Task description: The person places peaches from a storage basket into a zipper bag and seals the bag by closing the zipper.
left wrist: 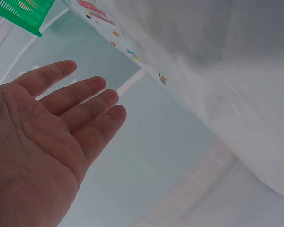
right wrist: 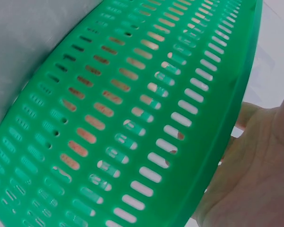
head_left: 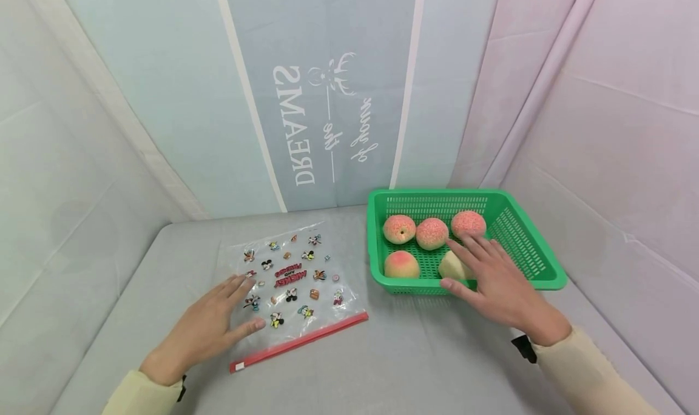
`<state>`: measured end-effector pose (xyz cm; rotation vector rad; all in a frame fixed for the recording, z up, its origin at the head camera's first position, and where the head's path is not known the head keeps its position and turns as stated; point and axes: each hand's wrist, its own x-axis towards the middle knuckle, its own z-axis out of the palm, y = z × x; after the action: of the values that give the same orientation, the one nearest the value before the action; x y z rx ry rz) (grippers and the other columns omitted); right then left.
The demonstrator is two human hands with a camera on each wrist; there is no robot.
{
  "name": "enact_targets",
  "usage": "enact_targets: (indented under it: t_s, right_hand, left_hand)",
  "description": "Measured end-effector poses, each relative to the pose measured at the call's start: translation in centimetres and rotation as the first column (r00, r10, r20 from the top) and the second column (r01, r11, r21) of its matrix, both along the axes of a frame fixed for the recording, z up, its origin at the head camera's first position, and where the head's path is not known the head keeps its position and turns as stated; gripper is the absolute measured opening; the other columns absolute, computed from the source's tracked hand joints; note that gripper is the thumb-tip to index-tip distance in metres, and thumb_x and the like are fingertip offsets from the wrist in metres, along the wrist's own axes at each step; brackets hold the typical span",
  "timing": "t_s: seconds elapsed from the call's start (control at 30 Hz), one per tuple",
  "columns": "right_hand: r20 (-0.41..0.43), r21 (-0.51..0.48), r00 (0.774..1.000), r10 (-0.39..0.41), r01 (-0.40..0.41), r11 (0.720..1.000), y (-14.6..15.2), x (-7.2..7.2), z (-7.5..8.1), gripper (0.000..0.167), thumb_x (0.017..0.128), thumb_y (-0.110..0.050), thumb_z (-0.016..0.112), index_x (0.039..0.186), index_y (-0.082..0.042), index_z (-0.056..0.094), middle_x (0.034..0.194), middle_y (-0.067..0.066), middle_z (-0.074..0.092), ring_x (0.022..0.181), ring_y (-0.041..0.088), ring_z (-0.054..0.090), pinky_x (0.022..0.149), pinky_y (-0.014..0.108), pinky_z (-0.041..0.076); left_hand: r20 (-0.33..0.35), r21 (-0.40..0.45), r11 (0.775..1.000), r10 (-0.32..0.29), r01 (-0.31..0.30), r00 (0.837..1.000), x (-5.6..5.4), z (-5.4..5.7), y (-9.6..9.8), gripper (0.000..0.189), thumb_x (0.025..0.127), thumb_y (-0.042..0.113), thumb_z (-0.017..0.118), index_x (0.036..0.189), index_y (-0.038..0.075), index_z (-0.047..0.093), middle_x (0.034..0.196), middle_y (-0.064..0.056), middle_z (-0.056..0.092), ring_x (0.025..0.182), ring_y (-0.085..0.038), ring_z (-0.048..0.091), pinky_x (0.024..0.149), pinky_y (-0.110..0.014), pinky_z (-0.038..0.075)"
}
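A clear zip bag [head_left: 297, 336] printed with small cartoon figures lies flat, its red slider edge towards me. My left hand [head_left: 210, 324] is over the bag's left part, fingers loosely extended; its bare palm shows in the left wrist view. To the right stands a green slotted basket [head_left: 374, 245] with several peaches in it, among them a pink one [head_left: 432, 233] and a yellowish one [head_left: 401, 264]. My right hand [head_left: 499, 281] reaches over the basket's front right rim, fingers spread above a pale peach [head_left: 452, 267] that it partly hides. Neither hand grips anything.
A grey cloth [head_left: 382, 366] covers the table. Behind it hangs a blue-grey curtain [head_left: 360, 39] with mirrored lettering, and pale fabric walls [head_left: 617, 154] close in both sides. The basket's slotted side [right wrist: 128, 94] fills much of the right wrist view.
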<state>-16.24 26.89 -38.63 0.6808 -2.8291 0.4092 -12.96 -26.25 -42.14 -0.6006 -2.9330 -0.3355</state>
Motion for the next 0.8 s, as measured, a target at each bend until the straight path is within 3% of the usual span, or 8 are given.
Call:
enact_targets:
  t_s: [0.27,0.53,0.8]
  right_hand:
    - [-0.017,0.007,0.999,0.029,-0.029,1.000,-0.7,0.3,-0.1,0.080,0.099,-0.056,0.061,0.161,-0.014,0.033,0.166,0.019,0.027,0.152,0.043,0.022,0.121,0.061,0.013]
    - [-0.049,0.006,0.997,0.057,-0.057,0.998,-1.5,0.5,-0.4,0.083,0.098,-0.056,0.062,0.164,-0.021,0.026,0.165,0.016,0.029,0.154,0.040,0.019,0.120,0.061,0.015]
    - [-0.014,0.003,0.999,0.043,-0.043,0.999,-2.4,1.0,-0.5,0.085,0.097,-0.061,0.060,0.164,-0.030,0.020,0.167,0.013,0.026,0.155,0.038,0.017,0.123,0.055,0.012]
  left_hand:
    - [-0.018,-0.002,1.000,-0.027,0.027,0.999,0.2,-0.2,0.6,0.085,0.090,0.066,0.067,0.147,0.003,0.054,0.150,-0.022,0.051,0.138,-0.044,0.047,0.104,-0.062,0.044]
    - [-0.032,0.017,0.998,-0.054,0.055,0.998,0.4,-0.5,1.0,0.080,0.089,0.063,0.070,0.144,0.005,0.058,0.148,-0.018,0.054,0.134,-0.040,0.053,0.101,-0.060,0.048]
    - [-0.049,0.036,0.995,-0.091,0.092,0.995,0.7,-0.8,1.4,0.075,0.089,0.064,0.070,0.136,0.005,0.065,0.143,-0.013,0.060,0.129,-0.035,0.058,0.098,-0.057,0.051]
